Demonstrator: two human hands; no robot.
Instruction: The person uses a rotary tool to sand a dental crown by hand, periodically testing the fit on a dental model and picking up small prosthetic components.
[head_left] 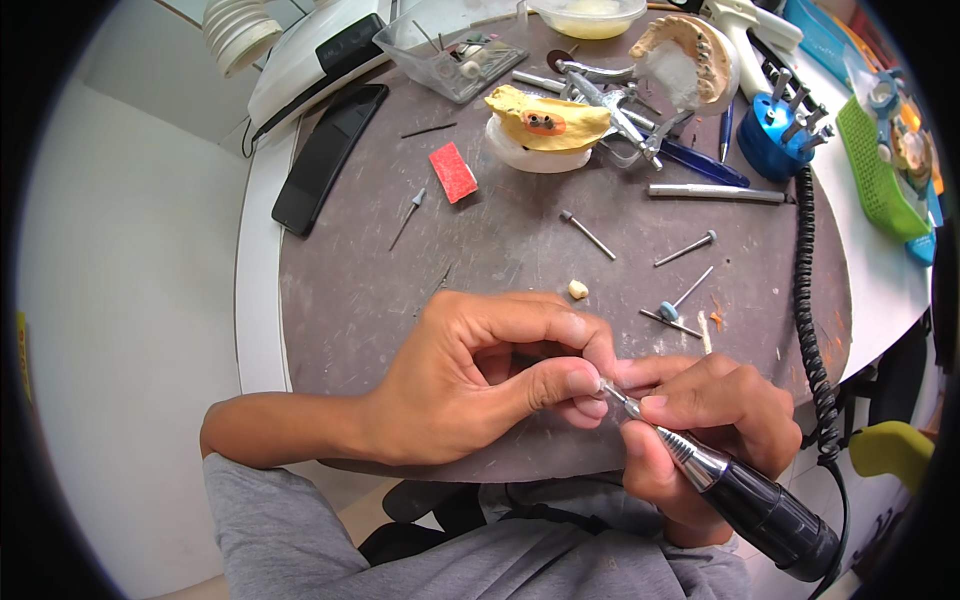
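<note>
In a pinch between thumb and forefinger, my left hand [480, 370] holds a small piece that its fingertips mostly hide. My right hand [725, 405] grips a rotary handpiece [765, 505] with a black body and silver nose. The handpiece slants up to the left, and its bur tip meets the left fingertips. Just beyond the hands lies a small ivory tooth crown [577, 289]. Loose grinding burs lie farther out, among them a blue-grey wheel bur [672, 309] and a grey-headed one [588, 235].
A yellow and white dental cast [550, 125] stands at the back, near a metal articulator [615, 105] and another cast [690, 60]. A phone [330, 160], red block [454, 172], clear tray [465, 60] and blue bur holder [775, 135] surround the work area. A coiled cord [806, 270] runs along the right.
</note>
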